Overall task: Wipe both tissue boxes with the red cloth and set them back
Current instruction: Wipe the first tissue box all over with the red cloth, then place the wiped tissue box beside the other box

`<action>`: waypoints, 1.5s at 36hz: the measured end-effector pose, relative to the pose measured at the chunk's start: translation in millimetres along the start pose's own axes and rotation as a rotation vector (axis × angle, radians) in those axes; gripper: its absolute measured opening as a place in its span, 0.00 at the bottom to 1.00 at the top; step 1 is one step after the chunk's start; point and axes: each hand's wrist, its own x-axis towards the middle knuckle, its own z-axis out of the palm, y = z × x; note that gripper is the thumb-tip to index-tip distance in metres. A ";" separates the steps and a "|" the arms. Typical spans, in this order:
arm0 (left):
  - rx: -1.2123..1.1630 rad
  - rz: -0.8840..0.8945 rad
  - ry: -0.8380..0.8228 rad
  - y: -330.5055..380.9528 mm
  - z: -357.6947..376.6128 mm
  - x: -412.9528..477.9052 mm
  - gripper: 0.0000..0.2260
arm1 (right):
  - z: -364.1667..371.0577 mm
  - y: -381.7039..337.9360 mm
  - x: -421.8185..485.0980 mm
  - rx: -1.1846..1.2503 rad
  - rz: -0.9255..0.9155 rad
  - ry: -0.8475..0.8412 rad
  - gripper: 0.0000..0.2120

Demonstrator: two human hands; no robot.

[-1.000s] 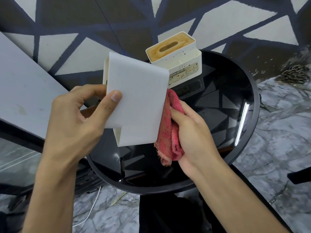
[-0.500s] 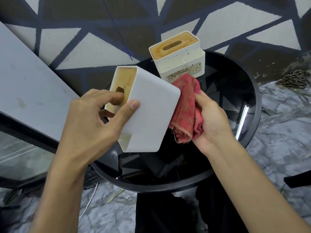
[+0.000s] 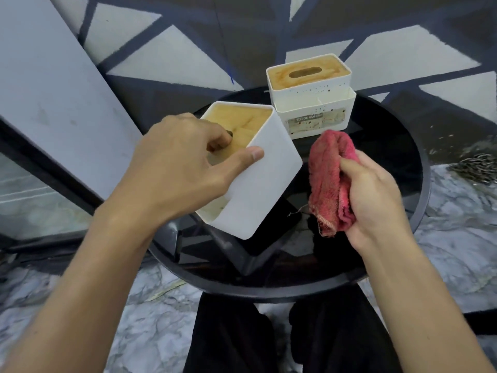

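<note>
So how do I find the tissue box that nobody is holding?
Look at the round black table, then at its far edge by the patterned wall. A white box stands upright there, with a brown lid and a slot on top. Unlike the tilted plain box in the left hand, it has a front pocket with a label on it.

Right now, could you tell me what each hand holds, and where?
Left hand: white tissue box, by its top edge and slot. Right hand: red cloth, bunched.
</note>
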 end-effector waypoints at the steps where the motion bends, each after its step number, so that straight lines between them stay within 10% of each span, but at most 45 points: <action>1: 0.026 -0.002 -0.008 0.3 1.0 1.5 0.29 | -1.3 -0.9 0.6 -0.021 -0.012 0.006 0.14; 28: 0.323 0.187 -0.063 14.5 34.9 19.0 0.35 | -22.4 6.8 18.1 -1.161 -0.693 -0.002 0.12; 54: 0.388 0.214 0.021 17.0 53.1 7.8 0.40 | -34.5 35.3 23.6 -1.649 -0.732 -0.054 0.19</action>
